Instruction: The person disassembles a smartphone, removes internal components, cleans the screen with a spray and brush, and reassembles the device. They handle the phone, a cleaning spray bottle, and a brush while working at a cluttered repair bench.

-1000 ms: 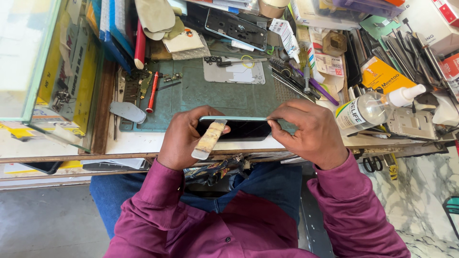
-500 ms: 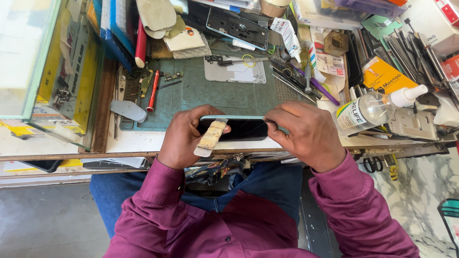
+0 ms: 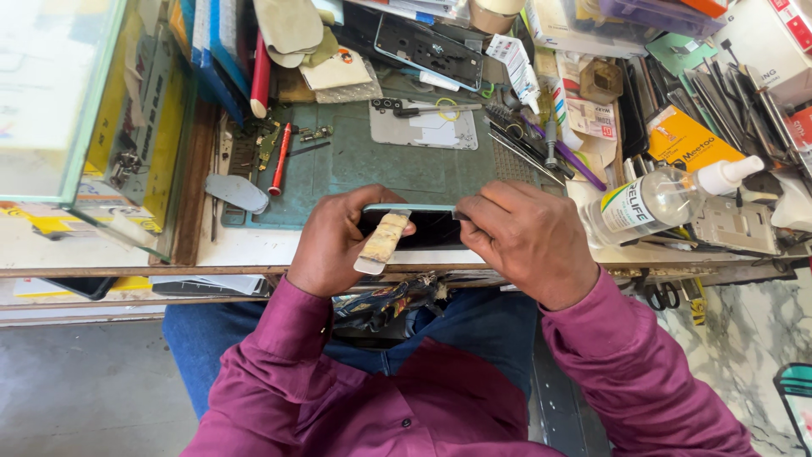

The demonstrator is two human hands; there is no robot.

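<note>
- The phone (image 3: 427, 228) sits at the near edge of the desk (image 3: 245, 250), dark glass face up, held between both hands just above the person's lap.
- It looks light and stiff, a thin slab with a pale green frame; the glass is likely smooth, slippery and easy to crack, so I would say the long edges and corners are the safe places to grip, not the middle of the screen.
- The left hand (image 3: 334, 241) clamps the phone's left end, its fingers curled shut around it, and it also pins a flat, worn, tan plastic card (image 3: 381, 241) slanted across the glass with the thumb.
- The right hand (image 3: 529, 241) covers the right end, fingers folded down over the top edge and gripping it; whether it holds a small tool as well, I cannot tell.
- Both hands hide the ends of the phone, so its ports, buttons and any gap in the frame stay out of sight, as does its underside.
- Beyond it lies a green work mat (image 3: 372, 161) with a red-handled screwdriver (image 3: 279, 159) at its left and a grey phone back panel (image 3: 427, 127) further off.
- To the right, a clear squeeze bottle (image 3: 655, 203) lies on its side amid tweezers and packets too jumbled to sort out.
</note>
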